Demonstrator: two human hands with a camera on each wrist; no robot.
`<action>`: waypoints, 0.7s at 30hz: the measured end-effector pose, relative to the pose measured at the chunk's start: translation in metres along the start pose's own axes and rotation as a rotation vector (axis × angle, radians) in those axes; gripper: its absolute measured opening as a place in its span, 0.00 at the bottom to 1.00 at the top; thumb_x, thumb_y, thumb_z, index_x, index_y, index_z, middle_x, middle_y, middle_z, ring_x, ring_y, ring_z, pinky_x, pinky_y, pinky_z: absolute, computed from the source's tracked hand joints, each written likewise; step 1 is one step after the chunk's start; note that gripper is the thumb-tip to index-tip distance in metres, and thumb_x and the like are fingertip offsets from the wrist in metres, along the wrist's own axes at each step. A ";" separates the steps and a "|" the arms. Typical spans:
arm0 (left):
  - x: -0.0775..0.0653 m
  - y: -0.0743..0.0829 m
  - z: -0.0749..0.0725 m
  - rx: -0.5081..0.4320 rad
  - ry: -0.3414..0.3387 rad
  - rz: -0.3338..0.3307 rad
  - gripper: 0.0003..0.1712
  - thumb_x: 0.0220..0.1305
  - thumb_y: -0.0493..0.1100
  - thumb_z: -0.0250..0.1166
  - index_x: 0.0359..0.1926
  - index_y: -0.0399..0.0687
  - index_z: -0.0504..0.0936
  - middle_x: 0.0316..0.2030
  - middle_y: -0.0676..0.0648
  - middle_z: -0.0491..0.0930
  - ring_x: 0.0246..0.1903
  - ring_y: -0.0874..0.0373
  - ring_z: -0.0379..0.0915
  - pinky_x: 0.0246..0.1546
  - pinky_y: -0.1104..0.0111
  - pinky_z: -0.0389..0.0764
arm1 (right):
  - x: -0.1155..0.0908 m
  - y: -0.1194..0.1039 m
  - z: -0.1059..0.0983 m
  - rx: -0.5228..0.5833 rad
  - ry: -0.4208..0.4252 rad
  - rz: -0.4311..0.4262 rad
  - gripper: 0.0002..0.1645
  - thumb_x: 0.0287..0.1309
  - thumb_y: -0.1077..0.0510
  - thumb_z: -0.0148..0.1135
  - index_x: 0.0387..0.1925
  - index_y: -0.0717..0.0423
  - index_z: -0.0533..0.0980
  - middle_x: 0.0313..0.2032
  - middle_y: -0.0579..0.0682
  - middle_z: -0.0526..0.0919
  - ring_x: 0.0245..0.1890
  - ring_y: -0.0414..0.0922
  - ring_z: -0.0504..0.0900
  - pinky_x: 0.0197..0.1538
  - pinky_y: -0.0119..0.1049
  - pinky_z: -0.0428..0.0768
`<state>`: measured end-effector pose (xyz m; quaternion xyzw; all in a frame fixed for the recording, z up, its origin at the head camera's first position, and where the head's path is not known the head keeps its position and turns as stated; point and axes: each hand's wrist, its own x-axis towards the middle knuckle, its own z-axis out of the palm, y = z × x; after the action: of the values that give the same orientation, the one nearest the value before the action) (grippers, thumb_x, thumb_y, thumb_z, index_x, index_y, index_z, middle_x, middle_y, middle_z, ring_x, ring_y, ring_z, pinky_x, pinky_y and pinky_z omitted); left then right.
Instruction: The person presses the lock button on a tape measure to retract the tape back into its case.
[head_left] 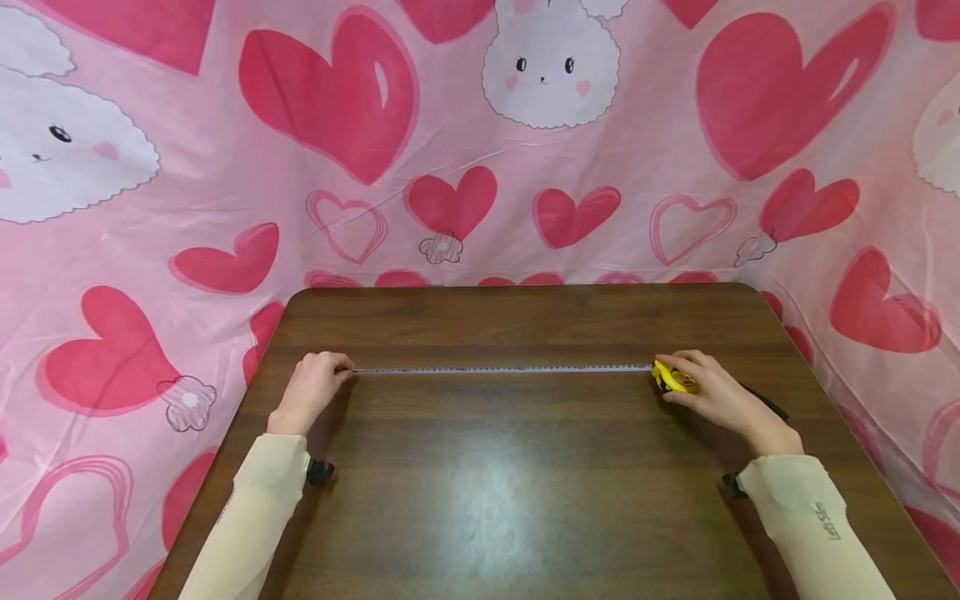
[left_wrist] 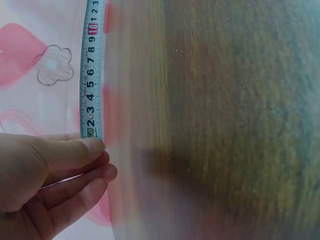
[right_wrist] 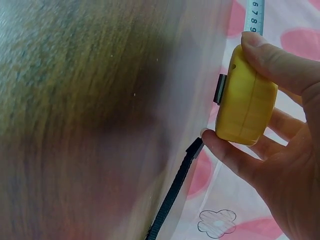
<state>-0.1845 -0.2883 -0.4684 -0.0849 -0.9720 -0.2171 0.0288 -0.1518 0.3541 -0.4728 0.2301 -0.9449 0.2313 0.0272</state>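
A yellow tape measure (head_left: 672,377) is in my right hand (head_left: 723,402), gripped between thumb and fingers. Its white blade (head_left: 502,369) runs straight across the table to the left. At the blade's free end, my left hand (head_left: 309,390) pinches it between thumb and fingertips. Close up in the left wrist view, printed numbers show on the blade (left_wrist: 91,75), and the thumb covers its very end. From the right wrist, the yellow case (right_wrist: 247,100) appears edge-on, with the thumb near the blade's mouth. A black wrist strap (right_wrist: 172,195) hangs from the case.
Beneath both hands lies a brown wooden table (head_left: 480,492) with rounded far corners. Pink cloth (head_left: 480,150) with hearts and rabbit faces hangs behind it and on both sides. Each forearm wears a pale sleeve with a small black device (head_left: 320,473) at the wrist.
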 end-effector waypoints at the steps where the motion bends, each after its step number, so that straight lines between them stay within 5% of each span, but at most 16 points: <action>1: 0.000 0.000 0.000 -0.003 -0.003 -0.001 0.05 0.66 0.32 0.71 0.41 0.38 0.91 0.38 0.38 0.89 0.37 0.43 0.83 0.46 0.45 0.84 | 0.000 0.000 0.000 0.004 -0.004 0.004 0.37 0.57 0.64 0.76 0.66 0.67 0.73 0.57 0.68 0.75 0.55 0.66 0.73 0.56 0.69 0.73; 21: 0.005 0.012 0.008 -0.006 -0.013 0.023 0.04 0.65 0.33 0.72 0.41 0.38 0.91 0.38 0.39 0.89 0.37 0.45 0.83 0.46 0.47 0.83 | 0.003 -0.005 0.002 0.003 -0.037 0.030 0.38 0.59 0.61 0.76 0.68 0.66 0.73 0.58 0.68 0.74 0.57 0.67 0.72 0.59 0.70 0.71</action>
<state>-0.1878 -0.2738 -0.4703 -0.0976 -0.9705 -0.2189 0.0248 -0.1525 0.3478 -0.4720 0.2204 -0.9481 0.2289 0.0060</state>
